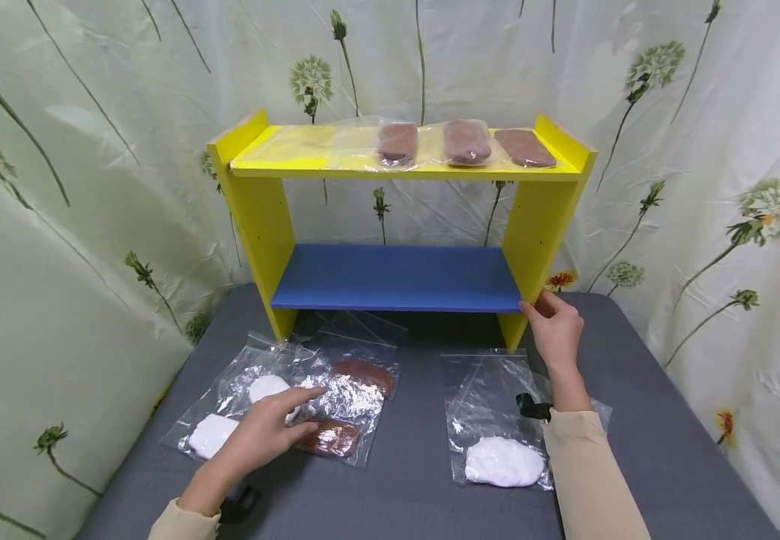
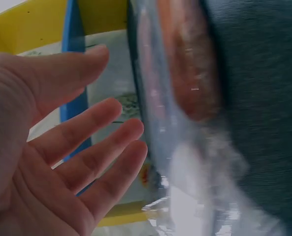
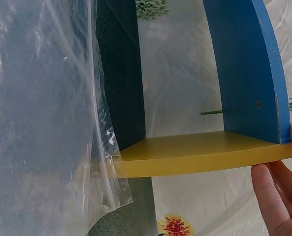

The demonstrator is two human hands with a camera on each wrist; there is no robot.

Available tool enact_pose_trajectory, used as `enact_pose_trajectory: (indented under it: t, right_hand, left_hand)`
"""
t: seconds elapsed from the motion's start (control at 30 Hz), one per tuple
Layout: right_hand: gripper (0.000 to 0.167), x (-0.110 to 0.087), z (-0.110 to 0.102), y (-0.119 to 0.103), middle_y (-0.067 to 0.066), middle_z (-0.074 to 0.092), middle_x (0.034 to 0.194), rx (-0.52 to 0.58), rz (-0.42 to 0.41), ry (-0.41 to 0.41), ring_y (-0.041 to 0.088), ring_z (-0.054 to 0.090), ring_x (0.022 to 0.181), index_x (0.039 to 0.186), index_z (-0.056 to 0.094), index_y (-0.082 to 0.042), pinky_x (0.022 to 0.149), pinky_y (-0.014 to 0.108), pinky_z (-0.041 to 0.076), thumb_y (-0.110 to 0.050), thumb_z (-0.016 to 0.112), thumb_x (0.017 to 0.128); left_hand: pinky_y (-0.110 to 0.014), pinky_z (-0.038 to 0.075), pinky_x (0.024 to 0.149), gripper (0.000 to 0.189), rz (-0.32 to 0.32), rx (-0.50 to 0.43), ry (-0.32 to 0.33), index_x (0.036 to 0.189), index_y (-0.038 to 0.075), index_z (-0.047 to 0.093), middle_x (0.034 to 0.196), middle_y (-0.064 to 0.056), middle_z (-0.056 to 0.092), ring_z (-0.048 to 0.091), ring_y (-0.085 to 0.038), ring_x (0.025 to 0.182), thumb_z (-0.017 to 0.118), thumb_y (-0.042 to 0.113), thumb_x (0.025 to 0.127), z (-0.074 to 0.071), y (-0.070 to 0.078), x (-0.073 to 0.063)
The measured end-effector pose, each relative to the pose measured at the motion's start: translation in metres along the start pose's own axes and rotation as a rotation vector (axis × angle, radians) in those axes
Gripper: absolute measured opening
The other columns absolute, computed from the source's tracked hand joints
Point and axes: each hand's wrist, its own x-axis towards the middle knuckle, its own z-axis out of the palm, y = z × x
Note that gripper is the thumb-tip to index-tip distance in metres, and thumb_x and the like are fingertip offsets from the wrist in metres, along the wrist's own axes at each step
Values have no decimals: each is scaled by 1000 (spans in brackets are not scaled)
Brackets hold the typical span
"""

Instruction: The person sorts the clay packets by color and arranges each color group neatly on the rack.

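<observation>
A small shelf unit point(image 1: 397, 277) with yellow sides and a blue lower board stands on the dark grey table. My right hand point(image 1: 555, 330) grips its right side panel point(image 3: 210, 155) by the front edge, thumb by the blue board and fingers on the outer face. Over the clear zip bags at left hovers my left hand point(image 1: 265, 431), fingers spread and holding nothing. Nearest it is a bagged brown slab point(image 1: 328, 437), with another brown slab point(image 1: 363, 375) behind. Two white slabs point(image 1: 213, 435) in bags lie partly behind this hand.
On the yellow top board point(image 1: 289, 146) lie several clear bags, with brown slabs point(image 1: 398, 142) toward the right. A bagged white slab point(image 1: 503, 461) lies on the table beside my right forearm. Behind the table hangs a flower-patterned curtain point(image 1: 700, 187).
</observation>
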Motion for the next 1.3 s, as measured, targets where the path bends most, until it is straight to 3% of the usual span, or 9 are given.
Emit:
enact_pose_trajectory:
  t: [0.27, 0.5, 0.77, 1.07, 1.3]
  right_hand:
    - [40, 1, -1, 2, 8, 75, 106, -5, -2, -13, 22, 69, 96, 128, 72, -18, 74, 16, 49, -33, 76, 92]
    - [41, 0, -1, 2, 9, 75, 106, 9, -9, -10, 23, 69, 95, 128, 72, -18, 72, 15, 49, -34, 76, 91]
    - [40, -1, -1, 1, 9, 75, 106, 13, -13, -15, 23, 68, 95, 128, 72, -17, 73, 14, 49, -35, 75, 92]
    - [39, -1, -1, 3, 9, 75, 107, 9, -19, -13, 24, 69, 96, 126, 73, -16, 72, 15, 49, -35, 75, 92]
    - [42, -2, -2, 2, 7, 75, 108, 6, -5, -27, 21, 69, 97, 129, 72, -18, 74, 15, 50, -38, 75, 92]
  left_hand:
    - [-42, 54, 91, 67, -10, -46, -60, 138, 20, 63, 129, 5, 66, 64, -19, 115, 89, 19, 76, 16, -7, -15]
    - [-43, 53, 91, 64, 19, -13, -61, 133, 17, 67, 120, 4, 68, 63, -18, 109, 90, 21, 73, 24, -9, -17]
    - [-42, 53, 89, 55, 41, 55, -97, 124, 22, 71, 121, 5, 64, 61, -17, 110, 91, 22, 73, 29, -10, -19]
    - [-43, 54, 89, 47, 40, 38, -62, 120, 22, 73, 120, 5, 66, 64, -17, 108, 79, 2, 77, 26, -12, -12]
    - [-29, 55, 72, 37, 96, 4, 27, 106, 22, 75, 103, 13, 61, 60, -4, 87, 83, -1, 78, 26, -9, -7]
